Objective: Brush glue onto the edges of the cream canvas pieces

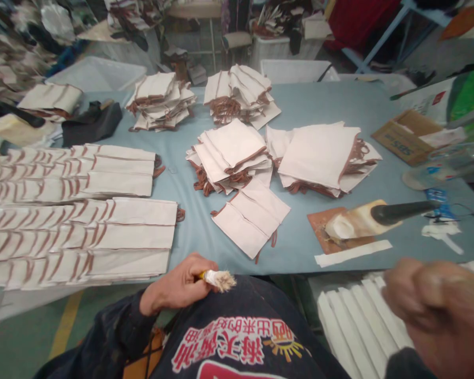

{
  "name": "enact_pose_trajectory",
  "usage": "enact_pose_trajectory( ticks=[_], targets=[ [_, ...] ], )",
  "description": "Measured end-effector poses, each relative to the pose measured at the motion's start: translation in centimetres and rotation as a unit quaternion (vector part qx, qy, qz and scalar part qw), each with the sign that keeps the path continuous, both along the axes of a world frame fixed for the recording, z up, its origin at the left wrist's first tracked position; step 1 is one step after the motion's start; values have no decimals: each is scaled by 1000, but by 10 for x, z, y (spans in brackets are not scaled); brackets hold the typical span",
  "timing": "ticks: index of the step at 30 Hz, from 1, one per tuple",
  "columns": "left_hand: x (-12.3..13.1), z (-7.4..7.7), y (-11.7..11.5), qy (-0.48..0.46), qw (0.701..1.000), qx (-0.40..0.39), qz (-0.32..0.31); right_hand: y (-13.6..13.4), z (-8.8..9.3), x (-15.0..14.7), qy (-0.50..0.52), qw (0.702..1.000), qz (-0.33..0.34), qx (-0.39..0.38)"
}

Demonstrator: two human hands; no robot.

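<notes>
— Containers?
— Cardboard box (406, 138) at the right of the tabletop (332, 105), open and lying askew; contents not to be made out. Left bin (98, 73) and right bin (296, 69), both white, beyond the far edge; insides hidden.

— And the brush (220, 280)?
— Off the tabletop, just below its near edge, over the dark apron (240, 326). Held in the left hand (177, 287), grip closed round the yellow handle, only a stub of it showing.

— Pointing where?
— Frayed whitish bristles to the right, a touch downward. Long axis roughly left to right, along the tabletop's near edge.

— Right hand (438, 310)?
— Low at the right, blurred, fingers curled above a row of white strips (355, 316). Cannot tell whether closed on anything.

— Nearby?
— Brown tile (318, 223) with a black-handled tool (398, 211) resting on it, handle to the right. Loose white strip (353, 253) just beside the tile. Stacks of cream pieces (233, 152) with brown trim farther back.
</notes>
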State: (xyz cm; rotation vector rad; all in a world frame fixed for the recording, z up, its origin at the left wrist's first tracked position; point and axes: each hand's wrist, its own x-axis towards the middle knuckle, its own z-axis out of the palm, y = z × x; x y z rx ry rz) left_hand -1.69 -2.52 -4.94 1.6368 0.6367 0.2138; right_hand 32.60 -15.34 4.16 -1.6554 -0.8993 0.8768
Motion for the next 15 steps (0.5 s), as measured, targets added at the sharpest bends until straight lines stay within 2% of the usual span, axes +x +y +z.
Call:
enact_pose_trajectory(
  ticks=[1, 3, 5, 9, 13, 15],
  targets=[
    [1, -1, 1, -11, 1000, 16, 4, 0, -8, -2, 10, 1000, -2, 5],
    [7, 0, 2, -37, 999, 33, 18, 1, -29, -12, 32, 997, 56, -31],
    [16, 0, 2, -64, 996, 41, 40, 2, -55, -25, 9, 996, 75, -45],
    [28, 0, 3, -107, 991, 46, 67, -7, -106, -36, -56, 994, 59, -76],
    [34, 0, 4, -122, 989, 20, 79, -30, -149, -33, -101, 988, -20, -111],
    [36, 1, 5, -143, 987, 14, 77, -45, -168, -32, -117, 985, -27, -124]
  ],
)
